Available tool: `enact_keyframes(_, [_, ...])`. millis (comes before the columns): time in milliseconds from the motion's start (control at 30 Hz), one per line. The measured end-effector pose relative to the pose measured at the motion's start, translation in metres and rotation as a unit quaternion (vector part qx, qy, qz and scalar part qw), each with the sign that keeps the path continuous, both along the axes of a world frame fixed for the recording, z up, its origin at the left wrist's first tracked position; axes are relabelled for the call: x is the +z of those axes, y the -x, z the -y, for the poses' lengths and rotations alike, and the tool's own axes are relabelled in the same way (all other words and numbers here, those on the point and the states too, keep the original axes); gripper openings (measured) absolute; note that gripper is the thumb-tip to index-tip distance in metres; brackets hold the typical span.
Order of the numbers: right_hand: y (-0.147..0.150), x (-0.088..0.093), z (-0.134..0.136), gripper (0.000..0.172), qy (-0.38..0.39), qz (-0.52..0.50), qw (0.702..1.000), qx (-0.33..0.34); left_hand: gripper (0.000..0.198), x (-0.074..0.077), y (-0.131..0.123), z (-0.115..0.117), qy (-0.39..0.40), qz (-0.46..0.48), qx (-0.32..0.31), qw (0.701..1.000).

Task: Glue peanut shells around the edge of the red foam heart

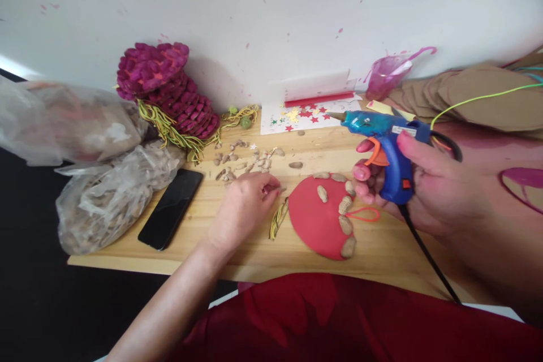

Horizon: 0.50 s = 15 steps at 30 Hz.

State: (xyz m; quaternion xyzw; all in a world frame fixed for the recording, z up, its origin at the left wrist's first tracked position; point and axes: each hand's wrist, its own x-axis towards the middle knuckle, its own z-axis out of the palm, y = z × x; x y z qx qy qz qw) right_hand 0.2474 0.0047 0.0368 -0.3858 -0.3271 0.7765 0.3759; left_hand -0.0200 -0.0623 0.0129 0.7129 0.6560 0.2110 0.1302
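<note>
My right hand (pixel 432 192) is wrapped round a blue hot glue gun (pixel 392 153) with an orange trigger, held above the table with its nozzle pointing left. Over the tabletop, my left hand (pixel 244 206) is closed in a pinch; a small brownish tip shows at the fingers, too little to name. To its right lies a red disc (pixel 311 215) with several peanuts in their shells along its edge and one peanut (pixel 322 194) farther in. An orange loop (pixel 367 214) sticks out from the disc's right side. A green-yellow tassel (pixel 278 220) rests at the disc's left.
Loose peanuts (pixel 254 165) lie behind my left hand. A phone (pixel 172 209), plastic bags (pixel 114 198) and a stack of magenta-covered discs (pixel 169 90) occupy the left. Star stickers on paper (pixel 275 119), a pink cup (pixel 384 76) and brown cardboard discs (pixel 470 93) line the wall.
</note>
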Motion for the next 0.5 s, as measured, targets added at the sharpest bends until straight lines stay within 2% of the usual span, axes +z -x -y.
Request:
enact_keyframes(167, [-0.0037, -0.0045, -0.0022, 0.029, -0.007, -0.043, 0.999, 0.017, 0.022, 0.003, -0.0001, -0.0007, 0.02, 0.0, 0.01, 1.0])
enact_keyframes(367, [-0.0033, -0.0028, -0.0018, 0.029, 0.002, -0.045, 0.999, 0.018, 0.015, 0.0047, 0.0067, -0.0022, 0.045, -0.001, -0.014, 0.999])
enact_keyframes(500, [-0.0032, -0.0025, -0.0021, 0.028, 0.009, -0.043, 0.999, 0.009, 0.016, 0.0064, 0.0068, -0.0018, 0.026, -0.003, -0.015, 1.0])
